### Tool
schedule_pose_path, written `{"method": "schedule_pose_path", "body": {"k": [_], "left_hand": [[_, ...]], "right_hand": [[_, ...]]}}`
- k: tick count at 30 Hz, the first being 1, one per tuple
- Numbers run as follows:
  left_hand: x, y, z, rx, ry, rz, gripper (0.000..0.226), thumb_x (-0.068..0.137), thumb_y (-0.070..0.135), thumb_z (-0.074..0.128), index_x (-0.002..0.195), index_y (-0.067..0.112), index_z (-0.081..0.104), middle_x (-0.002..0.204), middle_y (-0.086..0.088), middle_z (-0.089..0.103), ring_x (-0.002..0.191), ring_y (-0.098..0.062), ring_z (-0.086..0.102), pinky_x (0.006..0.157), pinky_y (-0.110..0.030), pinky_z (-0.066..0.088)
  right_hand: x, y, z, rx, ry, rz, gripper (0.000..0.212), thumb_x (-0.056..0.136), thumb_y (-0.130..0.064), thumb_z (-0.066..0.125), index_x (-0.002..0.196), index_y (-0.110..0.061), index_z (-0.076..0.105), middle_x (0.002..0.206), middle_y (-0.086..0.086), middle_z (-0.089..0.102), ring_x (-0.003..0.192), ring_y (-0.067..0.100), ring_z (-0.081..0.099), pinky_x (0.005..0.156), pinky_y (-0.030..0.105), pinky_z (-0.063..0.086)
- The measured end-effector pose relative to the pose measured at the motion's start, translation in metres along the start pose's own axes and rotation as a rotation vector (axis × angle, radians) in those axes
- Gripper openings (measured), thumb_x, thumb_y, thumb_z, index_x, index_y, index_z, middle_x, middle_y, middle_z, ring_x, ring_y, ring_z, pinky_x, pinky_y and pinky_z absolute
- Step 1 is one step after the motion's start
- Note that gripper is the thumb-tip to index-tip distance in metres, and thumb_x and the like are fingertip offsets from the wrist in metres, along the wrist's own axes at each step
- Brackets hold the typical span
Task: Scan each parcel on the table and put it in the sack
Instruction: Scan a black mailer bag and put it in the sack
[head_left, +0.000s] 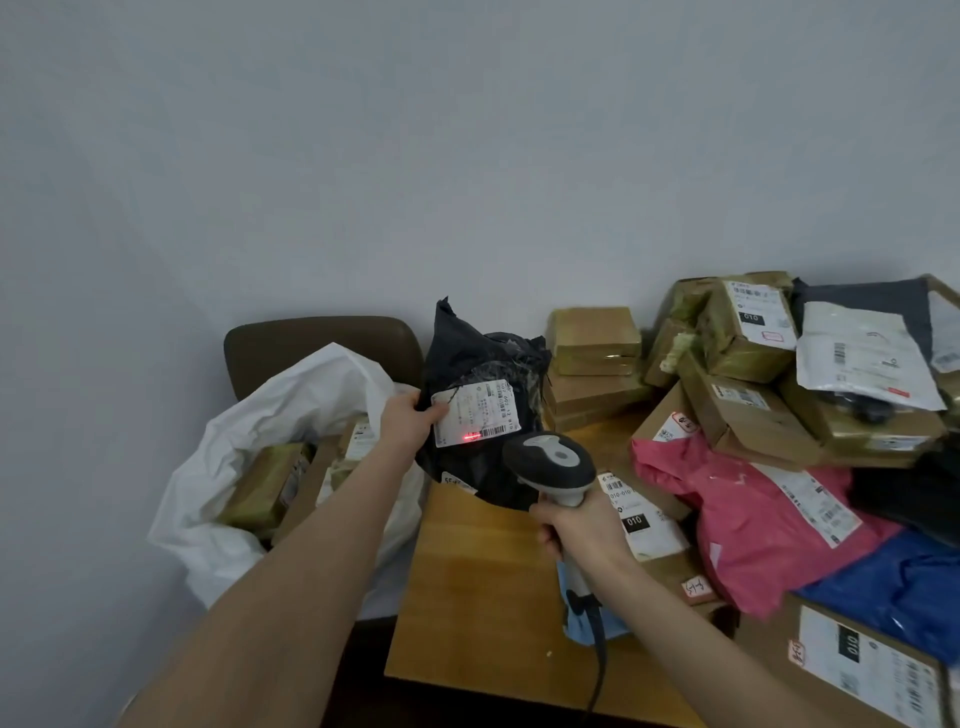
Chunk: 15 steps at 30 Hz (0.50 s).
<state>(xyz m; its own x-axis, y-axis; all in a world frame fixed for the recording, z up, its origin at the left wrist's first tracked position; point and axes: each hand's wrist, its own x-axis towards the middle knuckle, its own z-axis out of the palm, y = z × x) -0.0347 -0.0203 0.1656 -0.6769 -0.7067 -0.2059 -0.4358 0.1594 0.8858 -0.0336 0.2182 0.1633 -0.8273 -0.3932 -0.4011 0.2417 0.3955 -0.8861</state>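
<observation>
Cannot read the parcel's (488, 358) label (475, 413) beside left hand's (408, 418) pinch — nor see scanner handle (570, 498) inside right hand's (576, 530) grip.

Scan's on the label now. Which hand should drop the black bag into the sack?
Left: the left hand grips the black bag beside the sack; the right hand holds the scanner.

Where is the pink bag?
In the head view the pink bag lies on the table, right of the right hand gripping the scanner, between a brown box behind and a blue bag in front.
</observation>
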Motion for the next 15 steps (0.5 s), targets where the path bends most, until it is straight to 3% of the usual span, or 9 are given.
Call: {"method": "schedule_pose_path", "body": {"k": [15], "left_hand": [[-0.0065, 0.0085, 0.0058, -0.001, 0.058, -0.018, 0.008, 0.091, 0.019, 0.064, 0.091, 0.012, 0.061, 0.098, -0.012, 0.066, 0.092, -0.029, 0.064, 0.085, -0.047, 0.055]], "right_hand": [[-0.0054, -0.0032, -0.0088, 0.129, -0.048, 0.039, 0.018, 0.077, -0.007, 0.066, 0.060, -0.009, 0.060, 0.052, 0.005, 0.058, 0.048, 0.018, 0.051, 0.054, 0.032, 0.042]]}}
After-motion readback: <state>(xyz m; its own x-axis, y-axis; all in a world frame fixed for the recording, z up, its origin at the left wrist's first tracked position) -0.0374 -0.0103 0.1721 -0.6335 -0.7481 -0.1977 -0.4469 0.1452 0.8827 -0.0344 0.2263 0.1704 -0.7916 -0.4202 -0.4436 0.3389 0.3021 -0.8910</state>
